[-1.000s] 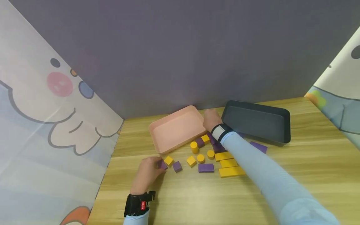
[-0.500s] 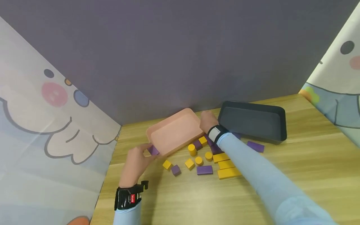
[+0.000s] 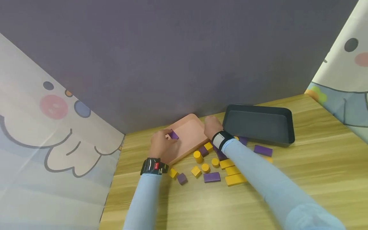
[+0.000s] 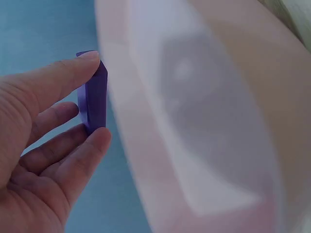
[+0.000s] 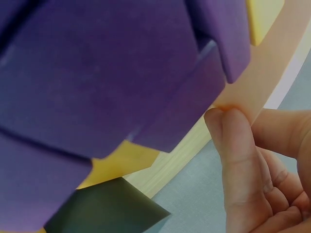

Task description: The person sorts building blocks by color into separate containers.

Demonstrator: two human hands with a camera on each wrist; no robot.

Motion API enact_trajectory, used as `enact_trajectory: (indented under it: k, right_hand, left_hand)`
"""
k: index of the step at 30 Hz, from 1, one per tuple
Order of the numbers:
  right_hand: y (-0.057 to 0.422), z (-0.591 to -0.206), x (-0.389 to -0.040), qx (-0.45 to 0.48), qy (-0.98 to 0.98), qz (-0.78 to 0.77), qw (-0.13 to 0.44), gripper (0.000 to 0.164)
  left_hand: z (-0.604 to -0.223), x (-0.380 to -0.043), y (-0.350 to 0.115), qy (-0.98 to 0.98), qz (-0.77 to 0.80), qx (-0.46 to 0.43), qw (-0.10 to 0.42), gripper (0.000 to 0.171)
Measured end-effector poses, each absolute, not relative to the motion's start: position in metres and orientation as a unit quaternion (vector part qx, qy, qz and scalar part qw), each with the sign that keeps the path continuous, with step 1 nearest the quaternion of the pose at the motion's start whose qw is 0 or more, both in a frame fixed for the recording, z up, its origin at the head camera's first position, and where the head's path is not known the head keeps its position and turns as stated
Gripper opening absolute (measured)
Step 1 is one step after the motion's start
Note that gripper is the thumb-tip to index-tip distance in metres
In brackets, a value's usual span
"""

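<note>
In the head view, with twelve o'clock at the far side, the left hand [image 3: 161, 145] is at the nine o'clock side of the pink tray [image 3: 196, 127]. It pinches a purple block [image 3: 173, 134] by its ends, between thumb and fingertips, over the tray's nine o'clock part; whether the block touches the floor below, I cannot tell. The right hand [image 3: 212, 126], at the tray's two o'clock, pinches the edge with fingers curled and tips drawn together.

From the tray's middle, a yellow cylinder [image 3: 198, 156] stands near at five o'clock, a purple cube [image 3: 182, 179] lies at six, a yellow cube [image 3: 173, 173] at seven, and yellow planks [image 3: 235, 179] at four, partly behind the right sleeve [image 3: 267, 179]. The black tray [image 3: 260, 123] sits towards three on the wooden table [image 3: 207, 207].
</note>
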State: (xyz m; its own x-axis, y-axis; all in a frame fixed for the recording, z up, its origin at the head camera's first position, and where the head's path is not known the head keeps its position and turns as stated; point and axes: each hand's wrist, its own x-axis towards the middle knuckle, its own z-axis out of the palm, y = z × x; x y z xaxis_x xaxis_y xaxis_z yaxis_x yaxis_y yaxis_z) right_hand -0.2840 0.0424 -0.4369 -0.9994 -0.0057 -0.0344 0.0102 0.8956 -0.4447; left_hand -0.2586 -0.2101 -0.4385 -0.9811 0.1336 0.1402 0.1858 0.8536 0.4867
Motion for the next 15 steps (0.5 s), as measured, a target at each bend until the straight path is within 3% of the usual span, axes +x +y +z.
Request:
enact_trajectory:
  k: [3,15]
  right_hand:
    - [0.041,-0.436,-0.284,-0.005,0.974,-0.226,0.021,0.022]
    - [0.041,-0.436,-0.288,-0.002,0.976,-0.214,0.036,0.025]
  left_hand:
    - [-0.446,-0.268,-0.203,-0.969,-0.229,-0.085,0.047,0.046]
    - [-0.453,-0.286,-0.189,-0.973,-0.211,-0.094,0.008,0.02]
